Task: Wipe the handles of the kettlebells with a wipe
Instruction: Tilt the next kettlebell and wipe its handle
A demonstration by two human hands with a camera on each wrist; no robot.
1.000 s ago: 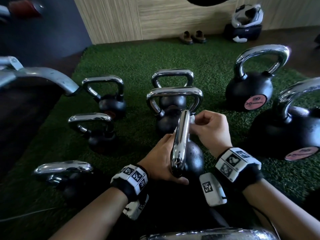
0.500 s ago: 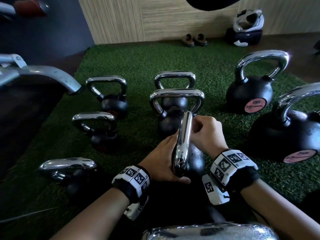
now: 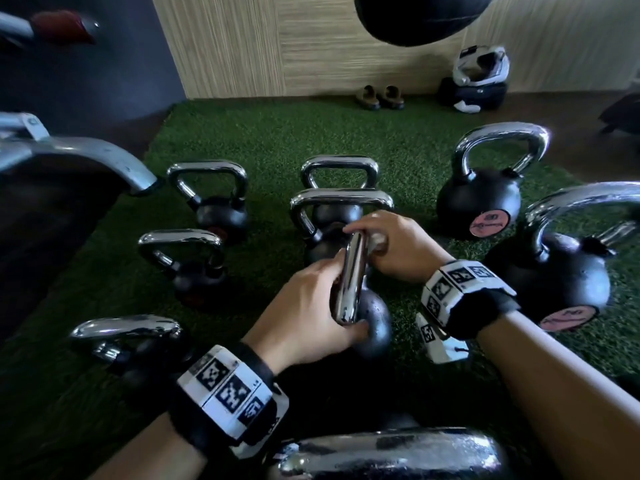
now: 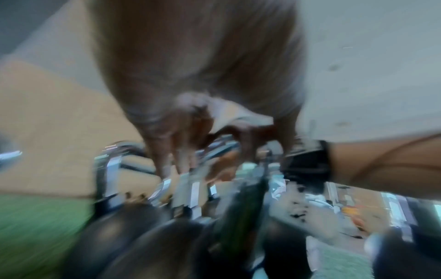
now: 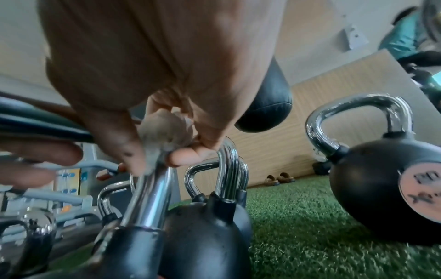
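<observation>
on green turf: left hand (image 3: 304,313) grips chrome handle (image 3: 349,282); right hand (image 3: 391,244) pinches crumpled wipe (image 5: 164,132)

Head view: high, facing forward and down over both hands (image 3: 346,289) and the turf (image 3: 277,140) toward the far wall.
Left wrist view: close under the palm, heavily blurred.
Right wrist view: low, close, facing along the fingers (image 5: 183,156).
Shared by all views: chrome handle (image 3: 349,278) of the nearest kettlebell.

Black kettlebells (image 3: 479,199), chrome handles (image 3: 349,275), green turf (image 3: 311,140).
</observation>
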